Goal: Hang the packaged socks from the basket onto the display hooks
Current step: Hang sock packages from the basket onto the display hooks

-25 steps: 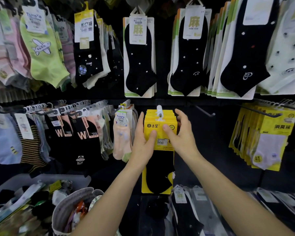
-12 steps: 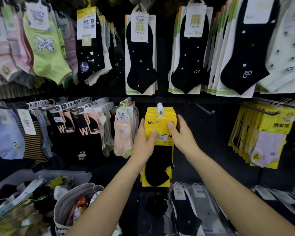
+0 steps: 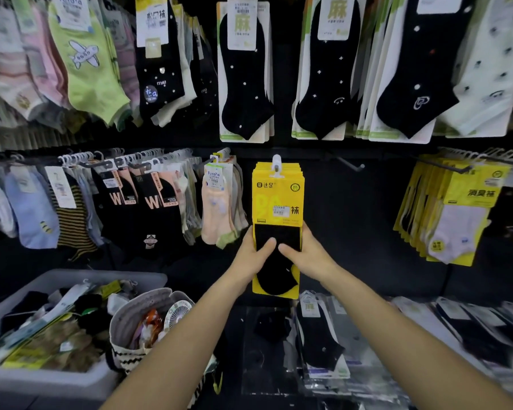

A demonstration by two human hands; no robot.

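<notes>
A stack of yellow sock packs point(image 3: 277, 196) with black socks hangs on a white-tipped display hook point(image 3: 276, 162) at the centre of the dark wall. My left hand point(image 3: 253, 257) grips the stack's lower left edge, thumb across the black sock. My right hand point(image 3: 307, 257) grips the lower right edge the same way. A grey basket point(image 3: 71, 279) at the lower left holds several loose sock packs.
A striped fabric bag point(image 3: 137, 318) with small items stands beside the basket. Rows of hung socks fill the wall above and to both sides. An empty hook point(image 3: 348, 164) sticks out right of the yellow stack. Flat sock packs point(image 3: 320, 335) lie below.
Both hands slid down the yellow stack from its top label to its lower half. The stack still hangs on the hook.
</notes>
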